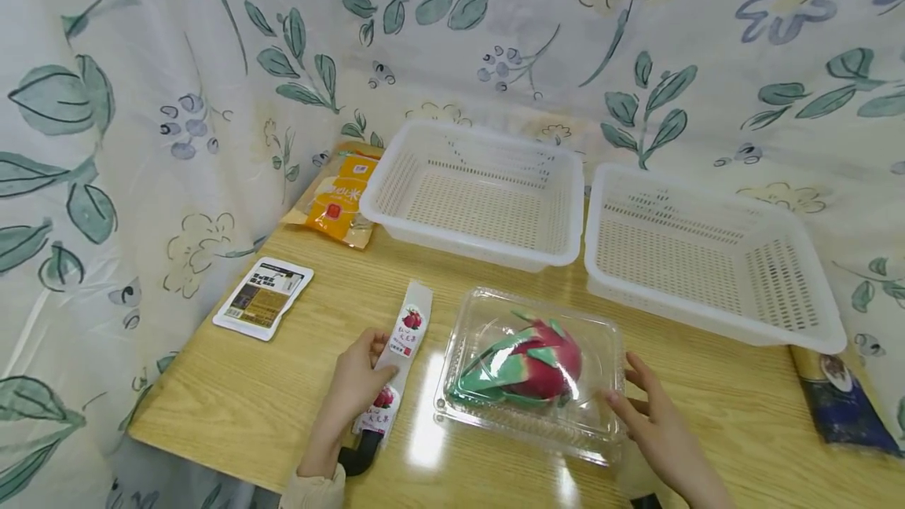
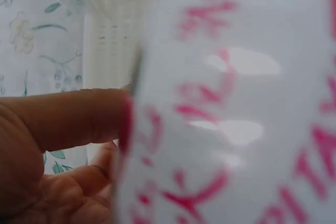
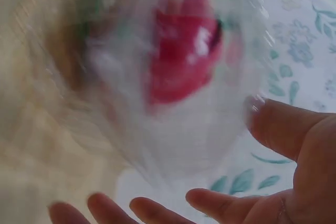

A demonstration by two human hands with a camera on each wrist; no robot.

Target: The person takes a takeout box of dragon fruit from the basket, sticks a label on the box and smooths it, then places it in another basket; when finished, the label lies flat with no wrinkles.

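Note:
A strip of printed labels (image 1: 410, 316) with dragon fruit pictures and red writing is pinched between the thumb and fingers of my left hand (image 1: 349, 387). In the left wrist view the label strip (image 2: 226, 98) fills most of the frame, blurred. Right of it, a clear plastic clamshell box (image 1: 488, 305) lies closed on the table. Inside sits a red dragon fruit (image 1: 547, 360) with green tips. My right hand (image 1: 661, 426) is at the box's right edge, fingers spread, thumb at the rim. The right wrist view shows the box (image 3: 173, 145) blurred beside the spread fingers.
Two white perforated baskets (image 1: 467, 240) (image 1: 707, 319) stand along the back of the wooden table (image 1: 233, 407). An orange food bag (image 1: 339, 199) lies at the back left, a white packet (image 1: 263, 298) at the left, and a dark blue bag (image 1: 844, 407) at the right.

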